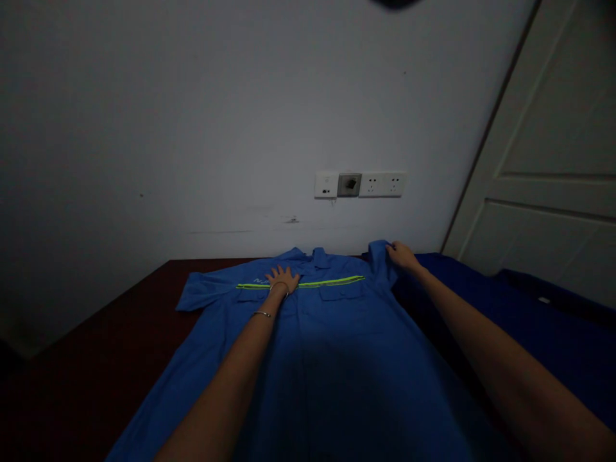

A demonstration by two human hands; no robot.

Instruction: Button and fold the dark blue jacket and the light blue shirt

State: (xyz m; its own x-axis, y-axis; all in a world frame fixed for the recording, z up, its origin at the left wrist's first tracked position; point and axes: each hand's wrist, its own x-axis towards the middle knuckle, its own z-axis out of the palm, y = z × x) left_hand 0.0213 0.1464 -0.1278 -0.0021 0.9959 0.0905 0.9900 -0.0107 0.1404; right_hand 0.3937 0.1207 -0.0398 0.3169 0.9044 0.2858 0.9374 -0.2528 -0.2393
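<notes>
A blue short-sleeved work shirt (332, 327) lies front up, with a yellow-green stripe across the chest and its collar toward the wall. On the chest, at the stripe, my left hand (283, 280) rests flat with its fingers spread. The shirt's right-side sleeve (380, 260) is lifted, its edge pinched between the fingers of my right hand (402, 255). The other sleeve (205, 290) lies spread out to the left.
The shirt lies on a dark red table (129, 327) against a pale wall (216, 128). Sockets (382, 185) are set in the wall. Darker blue cloth (510, 314) lies at the right, by a white panelled door (548, 160).
</notes>
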